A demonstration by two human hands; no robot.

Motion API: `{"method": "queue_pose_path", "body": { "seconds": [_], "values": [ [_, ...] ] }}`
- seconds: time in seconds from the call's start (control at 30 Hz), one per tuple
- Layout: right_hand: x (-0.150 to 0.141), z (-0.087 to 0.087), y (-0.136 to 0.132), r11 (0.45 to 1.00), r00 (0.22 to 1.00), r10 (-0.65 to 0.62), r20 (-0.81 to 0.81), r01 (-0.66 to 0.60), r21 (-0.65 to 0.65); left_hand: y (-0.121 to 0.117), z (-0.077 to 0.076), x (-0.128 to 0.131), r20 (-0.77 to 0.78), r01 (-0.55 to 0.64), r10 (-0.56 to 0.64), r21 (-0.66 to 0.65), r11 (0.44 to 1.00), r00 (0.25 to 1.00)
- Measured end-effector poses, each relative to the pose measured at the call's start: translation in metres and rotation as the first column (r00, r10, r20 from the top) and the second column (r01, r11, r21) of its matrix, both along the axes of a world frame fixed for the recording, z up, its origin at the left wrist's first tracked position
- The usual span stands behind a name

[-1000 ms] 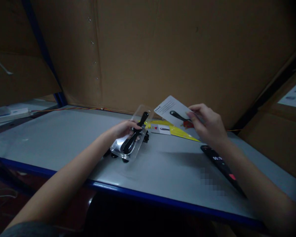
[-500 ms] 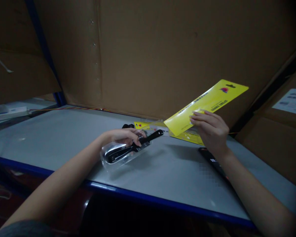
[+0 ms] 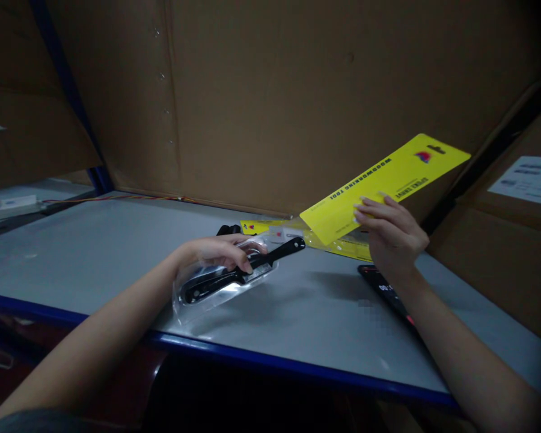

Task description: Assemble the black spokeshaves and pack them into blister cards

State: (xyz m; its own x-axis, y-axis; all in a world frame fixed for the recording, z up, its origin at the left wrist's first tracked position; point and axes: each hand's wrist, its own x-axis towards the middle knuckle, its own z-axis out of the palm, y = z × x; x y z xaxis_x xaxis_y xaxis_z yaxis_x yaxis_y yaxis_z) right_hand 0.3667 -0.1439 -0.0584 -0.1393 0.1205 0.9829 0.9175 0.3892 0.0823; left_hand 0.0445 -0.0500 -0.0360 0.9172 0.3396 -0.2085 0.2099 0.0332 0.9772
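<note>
Tool, black, was pinned against clear blister by grip of left hand above counter, likely so neither slipped | yellow card was pinched near its lower end by right hand, apparently leaving most print uncovered | phone was seen on counter

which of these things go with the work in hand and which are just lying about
With the work:
- black tool and clear shell, left hand
- yellow card, right hand
- probably the yellow packaging behind

Lying about:
- phone
- thin wires
- white block, far left
</note>
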Motion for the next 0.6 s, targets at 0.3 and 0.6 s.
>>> {"method": "queue_pose_path", "body": {
  "seconds": [0.3,0.6],
  "values": [
    [-0.007,0.002,-0.001,0.998,0.998,0.054,-0.031,-0.053,0.040,0.010,-0.009,-0.002,0.045,0.013,-0.012,-0.001,1.000,0.999],
    [-0.022,0.008,-0.003,0.986,0.981,0.162,-0.112,-0.155,0.064,0.003,-0.007,-0.004,0.167,0.122,-0.109,-0.067,0.990,0.980]
  ]
}}
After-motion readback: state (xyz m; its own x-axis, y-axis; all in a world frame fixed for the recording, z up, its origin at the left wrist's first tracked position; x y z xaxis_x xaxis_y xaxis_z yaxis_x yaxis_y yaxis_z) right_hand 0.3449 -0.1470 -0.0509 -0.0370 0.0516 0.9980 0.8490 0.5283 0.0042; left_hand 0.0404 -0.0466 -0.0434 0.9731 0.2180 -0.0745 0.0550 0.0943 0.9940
